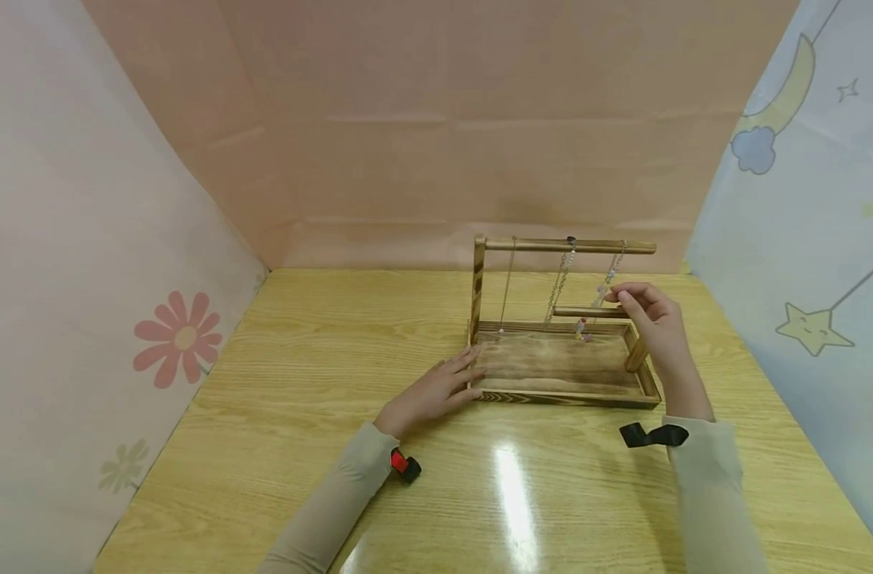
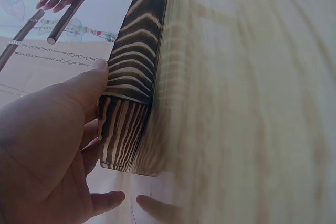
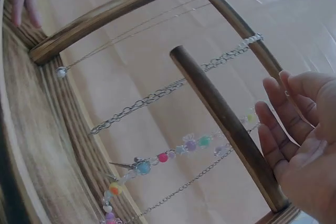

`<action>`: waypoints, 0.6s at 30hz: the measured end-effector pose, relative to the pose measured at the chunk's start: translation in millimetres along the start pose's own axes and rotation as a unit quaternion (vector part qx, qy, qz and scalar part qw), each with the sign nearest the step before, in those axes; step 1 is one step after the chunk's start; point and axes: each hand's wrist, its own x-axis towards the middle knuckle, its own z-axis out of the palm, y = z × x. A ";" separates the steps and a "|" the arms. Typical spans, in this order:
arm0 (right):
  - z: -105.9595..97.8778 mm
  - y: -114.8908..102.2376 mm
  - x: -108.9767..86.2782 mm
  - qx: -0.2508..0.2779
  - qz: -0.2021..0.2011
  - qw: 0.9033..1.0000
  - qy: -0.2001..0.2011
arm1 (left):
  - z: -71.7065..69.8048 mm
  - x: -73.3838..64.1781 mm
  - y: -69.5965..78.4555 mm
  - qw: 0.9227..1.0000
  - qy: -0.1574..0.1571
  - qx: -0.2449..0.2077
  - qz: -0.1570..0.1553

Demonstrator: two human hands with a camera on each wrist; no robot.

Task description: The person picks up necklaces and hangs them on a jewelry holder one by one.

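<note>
A brown wooden jewelry stand with a tray base and two horizontal bars stands on the table. My left hand rests against its front left corner, fingers spread; in the left wrist view the thumb lies along the tray's rim. My right hand is raised by the right ends of the bars, beside a colorful beaded necklace. Its fingers bend loosely in the right wrist view, and I see nothing clearly pinched. Farther left on the upper bar hang a silver chain necklace and a thin pendant necklace.
The wooden table extends left of and in front of the stand. A peach backdrop rises behind it. Printed panels flank both sides, one with a pink flower, the other with a star. Black straps circle both wrists.
</note>
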 end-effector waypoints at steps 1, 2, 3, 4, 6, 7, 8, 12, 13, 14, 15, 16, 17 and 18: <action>1.3 0.4 -0.1 -0.008 -0.005 1.000 -0.003 | -0.6 -0.2 0.2 1.000 -0.001 0.001 0.000; 2.5 0.9 -0.3 -0.017 -0.009 1.000 -0.006 | -1.0 -0.5 0.4 1.000 -0.003 0.003 0.000; 3.6 1.3 -0.3 -0.025 -0.013 1.000 -0.010 | -1.4 -0.6 0.4 1.000 -0.004 0.005 0.001; 4.9 1.6 -0.4 -0.038 -0.014 0.999 -0.012 | -1.5 -0.6 0.2 1.000 -0.004 0.009 0.002; 7.4 2.3 -0.8 -0.064 -0.013 0.998 -0.017 | -1.5 -0.8 -0.5 1.000 -0.003 0.015 0.006; 8.6 2.9 -0.8 -0.077 -0.014 0.997 -0.021 | -1.7 -1.0 -0.8 1.000 -0.002 0.019 0.007; 11.1 0.6 -1.4 -0.091 -0.013 0.995 -0.024 | -1.6 -0.9 -1.6 1.000 -0.002 0.021 0.008; 22.7 -11.4 -5.2 -0.149 -0.013 0.988 -0.033 | -2.0 -1.1 -2.4 1.000 -0.007 0.028 0.008; 25.9 -14.6 -6.3 -0.164 -0.020 0.986 -0.035 | -2.4 -1.4 -2.6 0.999 -0.008 0.032 0.009; 29.3 -18.2 -7.5 -0.177 -0.023 0.983 -0.037 | -2.6 -1.6 -3.0 0.999 -0.009 0.035 0.011; 31.4 -18.8 -8.1 -0.186 -0.031 0.981 -0.039 | -3.2 -1.9 -2.9 0.999 -0.008 0.040 0.010; 33.3 -18.9 -8.5 -0.197 -0.041 0.979 -0.041 | -3.9 -2.1 -2.9 0.999 -0.008 0.043 0.011; 34.9 -18.6 -8.7 -0.205 -0.053 0.976 -0.044 | -4.7 -2.0 -3.3 0.999 -0.004 0.048 0.011; 36.4 -17.8 -8.6 -0.214 -0.066 0.974 -0.045 | -5.9 -1.9 -3.6 0.999 0.000 0.053 0.011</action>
